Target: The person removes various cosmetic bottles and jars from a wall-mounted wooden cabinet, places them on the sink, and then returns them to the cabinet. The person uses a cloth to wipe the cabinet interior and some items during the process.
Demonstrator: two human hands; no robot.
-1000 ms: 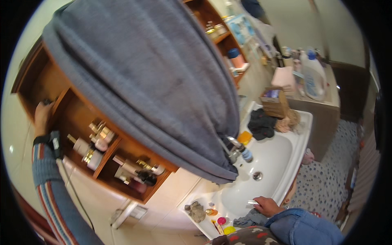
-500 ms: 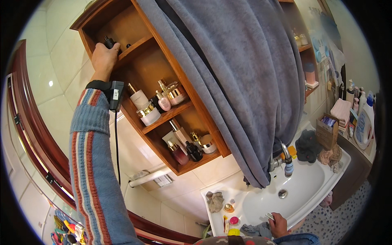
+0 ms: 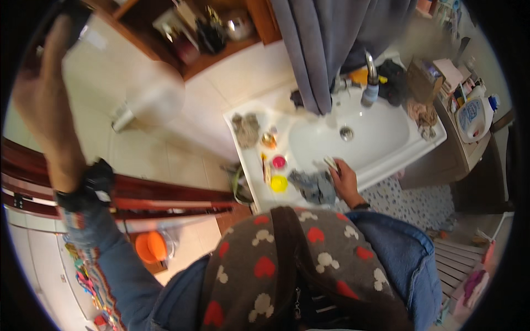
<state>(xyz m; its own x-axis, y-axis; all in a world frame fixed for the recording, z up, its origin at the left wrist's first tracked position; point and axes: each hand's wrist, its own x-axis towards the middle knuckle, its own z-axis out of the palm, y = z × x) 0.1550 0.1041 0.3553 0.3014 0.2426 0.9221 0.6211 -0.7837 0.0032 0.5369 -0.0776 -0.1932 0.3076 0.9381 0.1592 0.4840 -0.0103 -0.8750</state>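
Note:
My left hand (image 3: 44, 105) is raised at the far left, smeared by motion. Its fingers are closed on a small black bottle (image 3: 76, 25), itself blurred. By the front edge of the white washbasin (image 3: 309, 135), my right hand (image 3: 346, 181) pinches a small whitish stick-like piece (image 3: 330, 162). Just left of that hand lies a crumpled grey-blue cloth (image 3: 313, 186). Farther left on the basin's ledge are a yellow round lid (image 3: 279, 183), a pink-red round lid (image 3: 279, 161), a small amber jar (image 3: 269, 140) and a crumpled beige cloth (image 3: 245, 130).
A wooden cabinet (image 3: 201, 66) with cosmetic bottles hangs above the basin, beside a grey hanging towel (image 3: 309, 55). The faucet (image 3: 371, 74) stands at the basin's back. To the right are a cardboard box (image 3: 423, 80) and a white detergent bottle (image 3: 473, 118). An orange bucket (image 3: 150, 246) sits lower left.
My left hand has come out of the cabinet's upper shelf with the black bottle. The view has tilted down, bringing the basin and my apron into sight. My right hand still holds the whitish piece.

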